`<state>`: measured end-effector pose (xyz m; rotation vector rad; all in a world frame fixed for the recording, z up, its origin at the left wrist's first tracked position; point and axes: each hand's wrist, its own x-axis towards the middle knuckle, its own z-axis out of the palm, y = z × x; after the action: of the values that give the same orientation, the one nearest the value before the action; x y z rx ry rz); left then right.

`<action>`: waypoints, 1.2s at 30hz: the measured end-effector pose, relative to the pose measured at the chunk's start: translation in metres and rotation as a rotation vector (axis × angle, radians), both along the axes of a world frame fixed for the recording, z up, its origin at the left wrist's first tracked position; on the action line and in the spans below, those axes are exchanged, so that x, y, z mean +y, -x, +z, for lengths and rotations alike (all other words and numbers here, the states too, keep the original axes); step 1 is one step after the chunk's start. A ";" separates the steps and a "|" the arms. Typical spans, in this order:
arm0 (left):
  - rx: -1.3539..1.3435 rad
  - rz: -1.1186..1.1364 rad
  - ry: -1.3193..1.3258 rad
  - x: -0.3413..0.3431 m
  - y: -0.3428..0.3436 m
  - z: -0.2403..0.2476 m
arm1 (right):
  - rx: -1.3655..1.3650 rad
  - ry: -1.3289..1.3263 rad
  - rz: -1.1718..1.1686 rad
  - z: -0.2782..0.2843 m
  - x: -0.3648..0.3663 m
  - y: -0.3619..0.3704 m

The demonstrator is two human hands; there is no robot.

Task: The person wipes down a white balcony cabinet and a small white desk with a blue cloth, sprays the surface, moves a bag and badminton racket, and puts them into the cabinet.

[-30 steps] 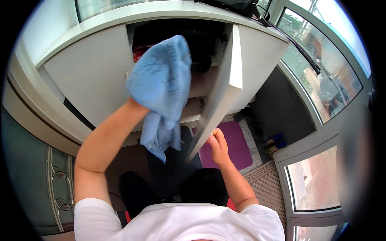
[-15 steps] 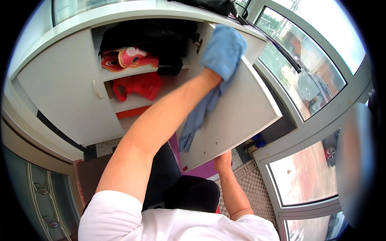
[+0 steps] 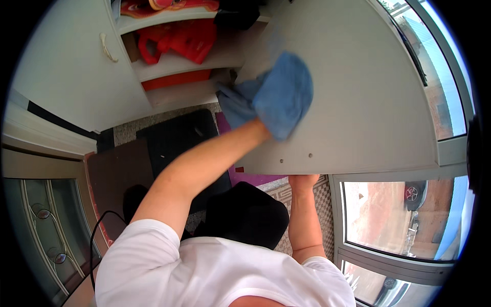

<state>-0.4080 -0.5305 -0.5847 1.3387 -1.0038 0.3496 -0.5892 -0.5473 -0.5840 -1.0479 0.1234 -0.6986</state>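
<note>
Draping rumpled cloth (image 3: 286, 94); flat door (image 3: 365, 102)

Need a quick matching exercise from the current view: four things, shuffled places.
Things
1. blue cloth
2. right hand
3. curved handle
4. black mat

Places
A. on the closed cabinet door
B. on the floor
C. covering the left hand
D. at the near edge of the open cabinet door

Pairs: 1-C, 2-D, 3-A, 4-B
</note>
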 end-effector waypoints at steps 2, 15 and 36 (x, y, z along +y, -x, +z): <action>0.228 -0.192 0.050 0.011 0.044 -0.061 | -0.007 0.029 0.026 0.012 0.001 -0.002; -0.208 0.750 -0.912 -0.012 0.097 0.094 | 0.047 0.136 -0.062 -0.001 -0.042 0.021; 0.270 0.519 -0.970 0.021 -0.012 -0.172 | -0.013 0.283 0.069 0.005 -0.010 0.011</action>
<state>-0.3964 -0.5093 -0.7567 2.4644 -0.5712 0.0326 -0.5999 -0.5571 -0.5794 -1.3115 -0.0236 -0.6723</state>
